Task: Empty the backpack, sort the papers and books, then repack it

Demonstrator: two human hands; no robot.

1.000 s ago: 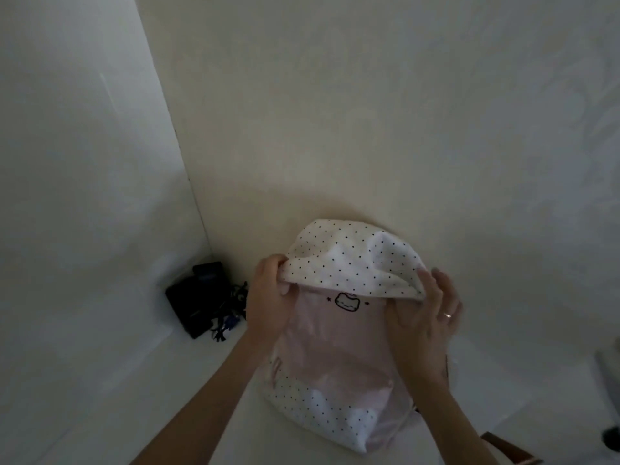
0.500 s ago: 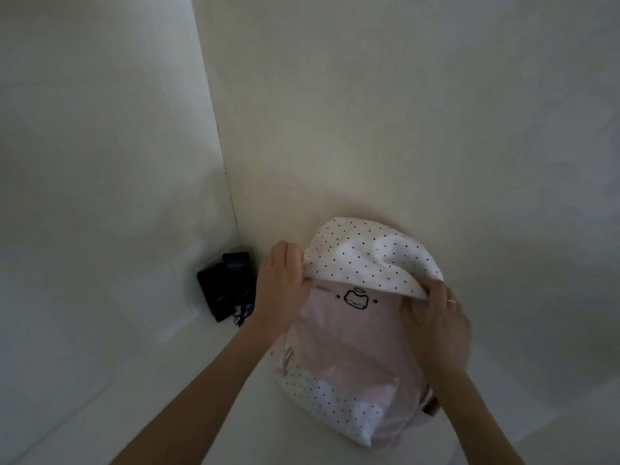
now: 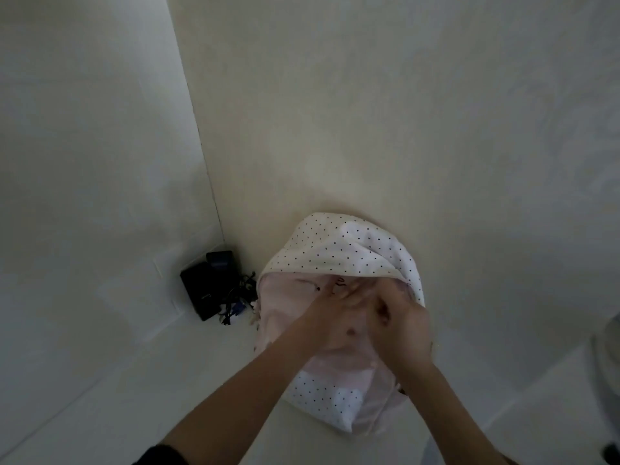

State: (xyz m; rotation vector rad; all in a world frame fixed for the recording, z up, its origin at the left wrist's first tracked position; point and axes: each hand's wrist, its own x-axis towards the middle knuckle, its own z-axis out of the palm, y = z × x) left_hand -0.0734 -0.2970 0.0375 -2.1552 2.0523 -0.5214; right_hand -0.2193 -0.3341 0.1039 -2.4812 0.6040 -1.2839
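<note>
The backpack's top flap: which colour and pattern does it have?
The flap is white with small black dots, seen in the head view.

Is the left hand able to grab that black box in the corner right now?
Probably yes. The black box sits uncovered left of the backpack, nothing between, though the left hand is busy on it.

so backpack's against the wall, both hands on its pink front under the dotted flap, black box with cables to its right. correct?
One thing is off: the black box with its cables sits left of the backpack, in the corner, not right. The head view shows it. The rest holds: the backpack is against the wall, and the left hand and right hand are on its pink front under the dotted flap.
</note>
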